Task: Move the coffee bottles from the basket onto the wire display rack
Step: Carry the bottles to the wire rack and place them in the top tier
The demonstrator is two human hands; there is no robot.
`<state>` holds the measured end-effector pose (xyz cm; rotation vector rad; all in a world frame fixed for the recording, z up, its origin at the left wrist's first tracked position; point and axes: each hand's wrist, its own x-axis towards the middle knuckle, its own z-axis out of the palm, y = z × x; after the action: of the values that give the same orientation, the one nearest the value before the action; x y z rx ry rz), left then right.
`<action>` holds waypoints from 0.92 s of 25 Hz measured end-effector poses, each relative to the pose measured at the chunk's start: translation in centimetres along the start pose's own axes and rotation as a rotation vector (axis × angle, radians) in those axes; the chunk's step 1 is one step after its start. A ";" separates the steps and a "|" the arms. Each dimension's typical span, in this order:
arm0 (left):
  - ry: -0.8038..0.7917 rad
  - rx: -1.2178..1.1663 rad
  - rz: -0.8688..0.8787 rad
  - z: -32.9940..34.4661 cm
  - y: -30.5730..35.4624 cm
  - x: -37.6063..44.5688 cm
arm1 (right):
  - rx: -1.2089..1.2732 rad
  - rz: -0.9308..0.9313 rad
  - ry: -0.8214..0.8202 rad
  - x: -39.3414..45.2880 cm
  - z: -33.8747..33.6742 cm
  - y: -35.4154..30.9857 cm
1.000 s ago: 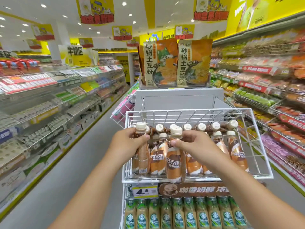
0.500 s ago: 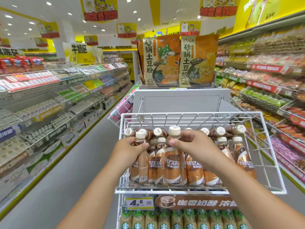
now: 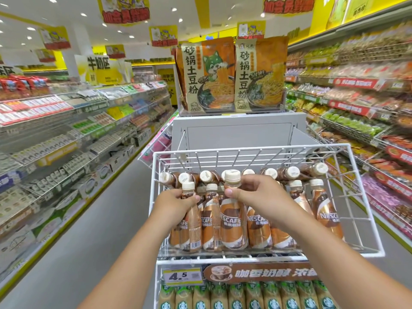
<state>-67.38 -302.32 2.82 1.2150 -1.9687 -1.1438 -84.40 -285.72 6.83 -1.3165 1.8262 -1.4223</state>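
Observation:
A white wire display rack [image 3: 363,210] holds several brown coffee bottles with cream caps, some upright at the front, others lying at the back. My left hand [image 3: 172,202] grips the neck of an upright bottle [image 3: 191,226] at the front left. My right hand [image 3: 256,195] grips the neck of a taller-standing bottle [image 3: 233,219] beside it. Both bottles stand on the rack's floor among the front row. No basket is in view.
Green-labelled bottles [image 3: 245,296] fill the tier below, under a 4.5 price tag [image 3: 181,275]. Two orange noodle packs [image 3: 231,74] stand on a grey box [image 3: 238,134] behind the rack. Stocked shelves line the aisle left [image 3: 66,134] and right [image 3: 367,108].
Both bottles have sunk lower into the rack's front row, with my hands still on their necks. The camera view has shifted slightly downward and closer.

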 end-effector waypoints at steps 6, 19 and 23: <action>-0.005 0.094 -0.028 1.1 -0.4 1.1 | -0.029 0.004 0.018 -0.2 -0.4 0.1; 0.147 0.159 0.016 2.2 -0.4 -1.2 | -0.038 0.051 -0.001 0.4 0.0 0.6; 0.140 0.228 0.309 2.4 0.7 -4.4 | -0.025 0.013 -0.013 0.3 0.2 -0.1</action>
<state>-67.69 -297.34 2.16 1.0212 -2.1283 -0.6784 -84.33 -286.11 6.90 -1.3206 1.8462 -1.3855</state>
